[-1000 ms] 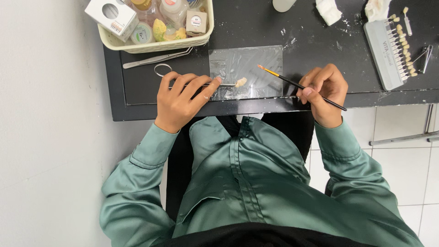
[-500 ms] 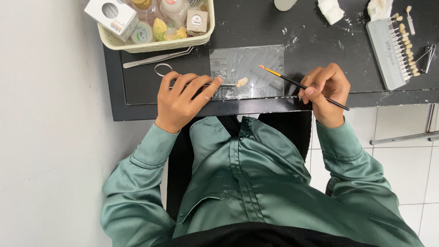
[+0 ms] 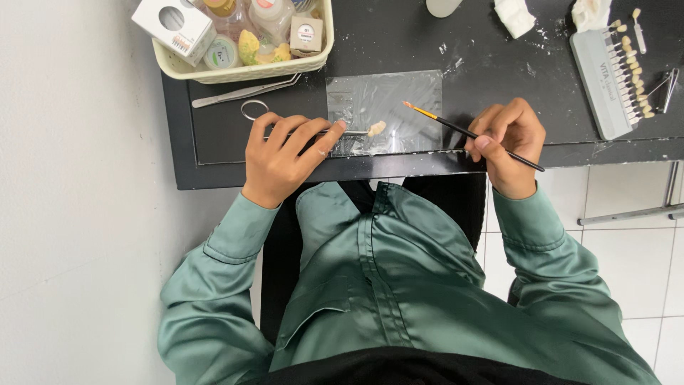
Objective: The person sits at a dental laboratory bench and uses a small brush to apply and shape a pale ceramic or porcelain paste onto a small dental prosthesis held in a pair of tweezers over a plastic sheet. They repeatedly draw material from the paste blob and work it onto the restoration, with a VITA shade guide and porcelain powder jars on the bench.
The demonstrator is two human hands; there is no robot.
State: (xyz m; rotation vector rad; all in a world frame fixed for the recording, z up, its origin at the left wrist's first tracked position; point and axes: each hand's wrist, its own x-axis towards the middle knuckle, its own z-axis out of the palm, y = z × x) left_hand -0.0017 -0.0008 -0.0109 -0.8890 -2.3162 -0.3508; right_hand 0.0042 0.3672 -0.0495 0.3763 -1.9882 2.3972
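Observation:
My left hand rests on the black table and grips a thin metal clamp tool whose tip holds a small cream tooth piece. The piece lies over a clear glass slab. My right hand pinches a fine brush with a black handle and an orange tip. The brush tip hovers just right of the tooth piece, a little apart from it.
A cream basket with small jars and a white box stands at the back left. Metal tweezers lie in front of it. A grey tooth shade guide sits at the right, with white tissues behind. White floor tiles show beyond the table's edge.
Both hands stay almost still. The brush tip has shifted very slightly near the tooth piece.

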